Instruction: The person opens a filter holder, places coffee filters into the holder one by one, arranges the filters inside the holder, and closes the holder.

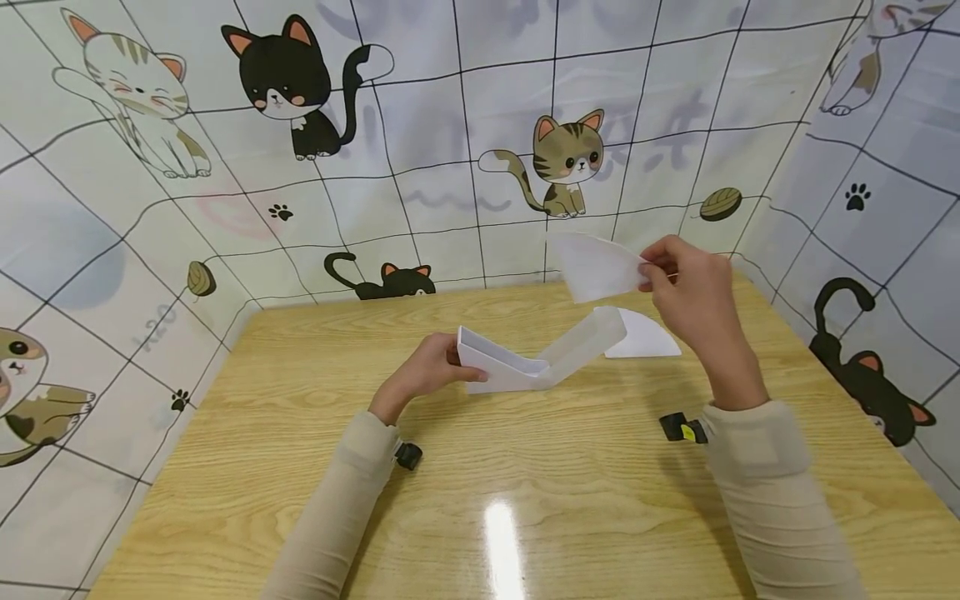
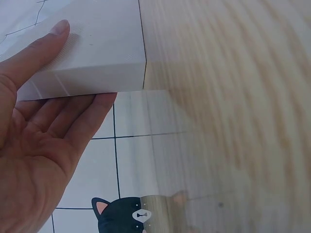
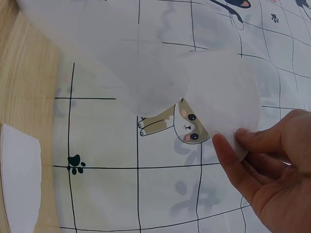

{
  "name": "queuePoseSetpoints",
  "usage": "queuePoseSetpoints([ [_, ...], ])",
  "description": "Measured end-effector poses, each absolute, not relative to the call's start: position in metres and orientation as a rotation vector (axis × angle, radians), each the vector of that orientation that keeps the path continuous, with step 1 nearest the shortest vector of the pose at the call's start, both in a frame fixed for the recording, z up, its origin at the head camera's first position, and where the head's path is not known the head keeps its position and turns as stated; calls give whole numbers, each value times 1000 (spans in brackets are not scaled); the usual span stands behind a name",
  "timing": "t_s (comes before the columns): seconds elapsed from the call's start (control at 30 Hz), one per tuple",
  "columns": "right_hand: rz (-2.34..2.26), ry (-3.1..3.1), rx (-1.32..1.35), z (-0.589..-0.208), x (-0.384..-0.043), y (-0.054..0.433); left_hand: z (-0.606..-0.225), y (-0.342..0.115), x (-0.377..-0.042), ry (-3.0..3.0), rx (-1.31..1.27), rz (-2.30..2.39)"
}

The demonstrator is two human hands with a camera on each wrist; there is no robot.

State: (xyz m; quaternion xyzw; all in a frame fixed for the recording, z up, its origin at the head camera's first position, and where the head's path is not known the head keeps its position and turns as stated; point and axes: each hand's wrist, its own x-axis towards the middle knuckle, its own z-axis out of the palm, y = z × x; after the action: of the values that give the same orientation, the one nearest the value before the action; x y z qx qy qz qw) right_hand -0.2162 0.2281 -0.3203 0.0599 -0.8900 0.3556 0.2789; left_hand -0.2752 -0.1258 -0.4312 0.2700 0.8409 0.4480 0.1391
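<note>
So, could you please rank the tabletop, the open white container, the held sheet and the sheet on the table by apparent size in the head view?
1. Tabletop
2. Open white container
3. Held sheet
4. Sheet on the table, partly overlapped by the container

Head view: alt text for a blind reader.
A person's left hand grips a white container with a translucent section angled upward; the right hand pinches a raised white sheet. A second white sheet lies on the wooden table, before a cat-print backdrop.

White glare (image 1: 504, 550) streaks the bright table (image 1: 600, 475); the left-wrist view partly blurs.
</note>
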Motion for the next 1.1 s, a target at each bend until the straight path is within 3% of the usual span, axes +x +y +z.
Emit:
queuePoseSetpoints([
  [1.1, 851, -2460, 467, -339, -209, 167, -433, -130, -274, 2397, 827, 1314],
])
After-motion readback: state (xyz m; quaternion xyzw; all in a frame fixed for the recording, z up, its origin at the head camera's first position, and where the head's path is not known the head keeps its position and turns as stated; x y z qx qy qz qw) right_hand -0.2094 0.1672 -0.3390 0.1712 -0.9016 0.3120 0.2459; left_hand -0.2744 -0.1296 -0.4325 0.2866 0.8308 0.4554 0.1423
